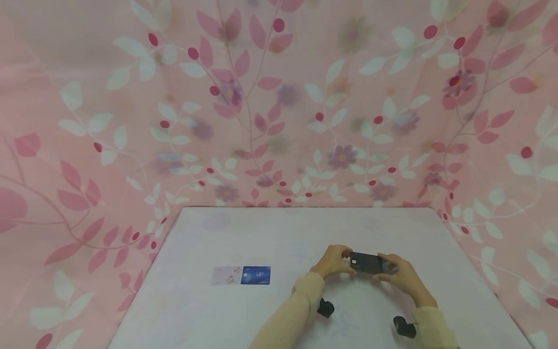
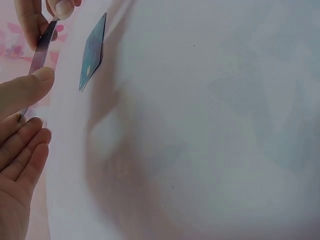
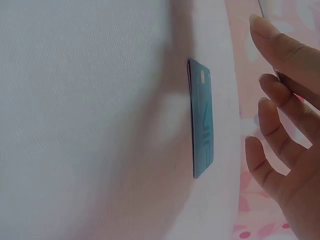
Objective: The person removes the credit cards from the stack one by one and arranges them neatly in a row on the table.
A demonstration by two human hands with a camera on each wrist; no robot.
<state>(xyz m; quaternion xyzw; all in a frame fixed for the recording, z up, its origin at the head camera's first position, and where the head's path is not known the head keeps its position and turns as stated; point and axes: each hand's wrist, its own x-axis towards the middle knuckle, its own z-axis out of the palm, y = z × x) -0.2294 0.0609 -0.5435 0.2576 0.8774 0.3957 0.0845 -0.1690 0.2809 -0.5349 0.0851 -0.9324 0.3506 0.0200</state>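
Observation:
Both hands hold a black card [image 1: 365, 263] by its two ends, raised above the table. A pale chip and letters show near its left end. My left hand [image 1: 333, 261] pinches the left edge between thumb and fingers, as the left wrist view also shows. At the other end, thumb and index finger of my right hand [image 1: 403, 276] grip the card, with the remaining fingers spread in the right wrist view. Lower down, a bluish VIP card [image 3: 203, 120] with a chip lies on the table, mostly hidden behind the held card in the head view.
On the left of the white table [image 1: 196, 320], a blue VIP card [image 1: 255, 275] lies beside a pale pink flowered card [image 1: 225, 275]. Dark rounded pieces [image 1: 325, 308] show beside both sleeves. Pink floral fabric [image 1: 279, 121] hangs behind and around the table.

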